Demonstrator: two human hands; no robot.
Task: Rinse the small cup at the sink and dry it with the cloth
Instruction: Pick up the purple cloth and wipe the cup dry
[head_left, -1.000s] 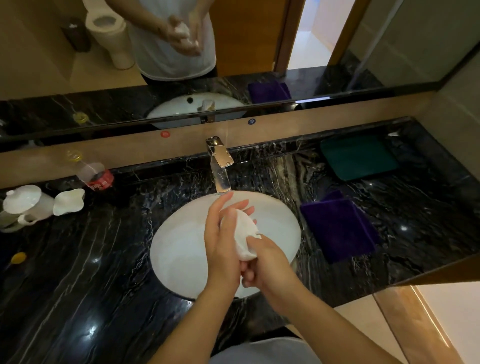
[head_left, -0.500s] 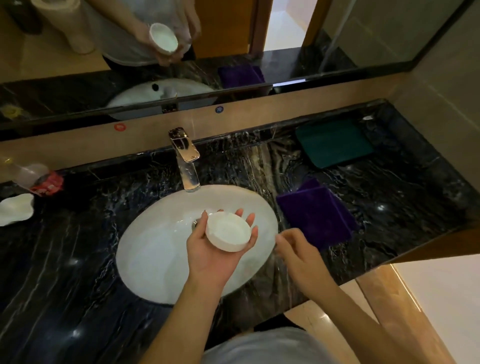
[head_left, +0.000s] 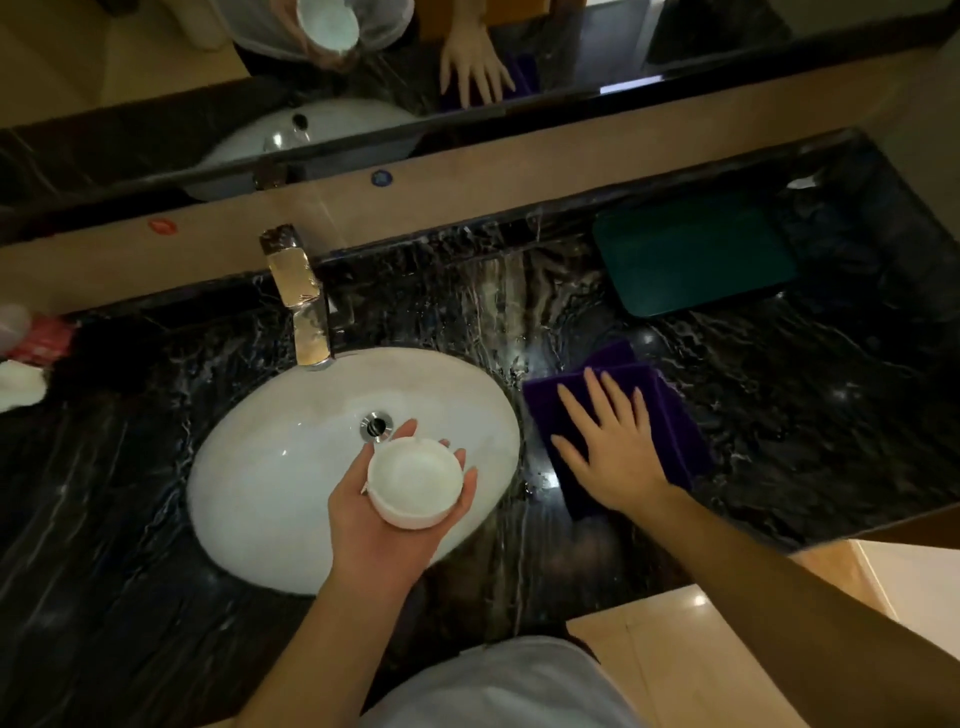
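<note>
The left hand (head_left: 387, 512) cradles the white cup (head_left: 414, 480), mouth up, over the sink (head_left: 270, 467), fingers curled round its sides. The right hand (head_left: 615, 452) lies flat and spread, palm down, on the purple cloth (head_left: 675, 415) on the dark tabletop (head_left: 779, 415) just beside the basin.

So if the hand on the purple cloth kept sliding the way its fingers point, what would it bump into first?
The right hand lies flat on the purple cloth, fingers pointing toward the back wall. Past the cloth comes bare black counter, then probably the wall ledge. The green cloth sits off to the right.
</note>
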